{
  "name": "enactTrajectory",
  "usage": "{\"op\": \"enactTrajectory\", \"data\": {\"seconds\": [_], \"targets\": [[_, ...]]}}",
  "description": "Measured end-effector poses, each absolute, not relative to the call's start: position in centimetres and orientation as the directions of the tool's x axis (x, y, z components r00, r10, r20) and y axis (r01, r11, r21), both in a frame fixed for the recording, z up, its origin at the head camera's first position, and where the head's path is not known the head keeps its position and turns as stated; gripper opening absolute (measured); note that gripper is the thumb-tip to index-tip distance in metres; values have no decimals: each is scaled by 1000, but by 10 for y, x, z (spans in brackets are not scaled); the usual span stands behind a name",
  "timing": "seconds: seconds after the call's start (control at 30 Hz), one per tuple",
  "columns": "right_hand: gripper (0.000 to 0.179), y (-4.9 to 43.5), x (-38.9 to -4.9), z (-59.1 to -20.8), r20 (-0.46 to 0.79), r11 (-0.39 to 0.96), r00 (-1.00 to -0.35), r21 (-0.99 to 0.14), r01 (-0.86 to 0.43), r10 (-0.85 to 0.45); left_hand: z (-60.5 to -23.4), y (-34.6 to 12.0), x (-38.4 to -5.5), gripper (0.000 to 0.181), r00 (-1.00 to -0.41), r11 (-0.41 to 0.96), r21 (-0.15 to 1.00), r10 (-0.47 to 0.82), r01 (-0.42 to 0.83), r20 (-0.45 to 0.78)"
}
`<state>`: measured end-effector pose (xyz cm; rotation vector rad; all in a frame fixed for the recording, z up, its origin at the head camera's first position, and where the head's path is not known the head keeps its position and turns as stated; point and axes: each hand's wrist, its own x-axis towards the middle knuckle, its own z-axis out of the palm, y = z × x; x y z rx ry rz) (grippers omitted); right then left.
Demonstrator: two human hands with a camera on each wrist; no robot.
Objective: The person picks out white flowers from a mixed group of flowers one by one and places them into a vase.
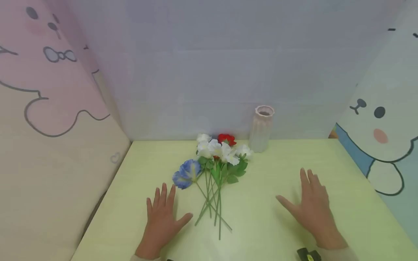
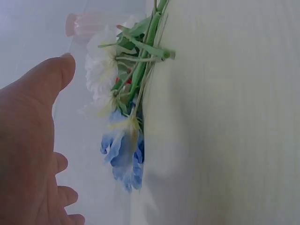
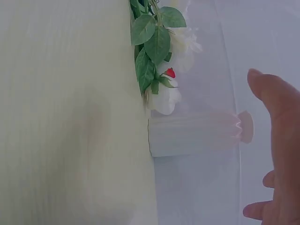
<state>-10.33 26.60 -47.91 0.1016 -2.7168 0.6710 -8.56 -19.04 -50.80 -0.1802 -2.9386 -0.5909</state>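
A bunch of artificial flowers lies on the table, its green stems [image 1: 220,210] crossing toward the near side. It has white flowers [image 1: 214,148], a red flower [image 1: 226,139] and a blue flower [image 1: 187,174]. Behind it, to the right, stands an upright pink-and-white vase [image 1: 261,129] with a scalloped rim. My left hand [image 1: 160,221] is spread flat-fingered left of the stems, nearest the blue flower [image 2: 124,152], and holds nothing. On the right, my right hand [image 1: 311,208] has its fingers straight and thumb apart, away from the flowers and the vase [image 3: 197,135].
The pale yellow-green table [image 1: 258,217] meets a light fabric backdrop [image 1: 202,79] at its far edge. Cartoon-printed cloths hang at the left [image 1: 55,174] and right [image 1: 392,152] sides. A dark strap piece [image 1: 308,254] shows at the right wrist.
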Motion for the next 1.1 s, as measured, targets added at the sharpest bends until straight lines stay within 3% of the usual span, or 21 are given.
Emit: {"op": "enactTrajectory", "data": {"seconds": [0.4,0.53,0.8,1.1], "targets": [[76,261,-128,-467,458,863,-876,-371,-344,-152,-504,-172,-109,85,-917,832,410,266,375,299],[76,262,-140,-464,422,858,-886,-366,-360,-191,-503,-163,-118,79,-890,802,413,304,431,339],[80,255,-175,-458,370,853,-899,-366,-372,-234,-497,-145,-132,66,-893,773,459,315,438,323],[85,243,-214,-452,287,812,-950,-521,-265,-126,-492,-124,-151,52,-930,718,591,283,368,235]]}}
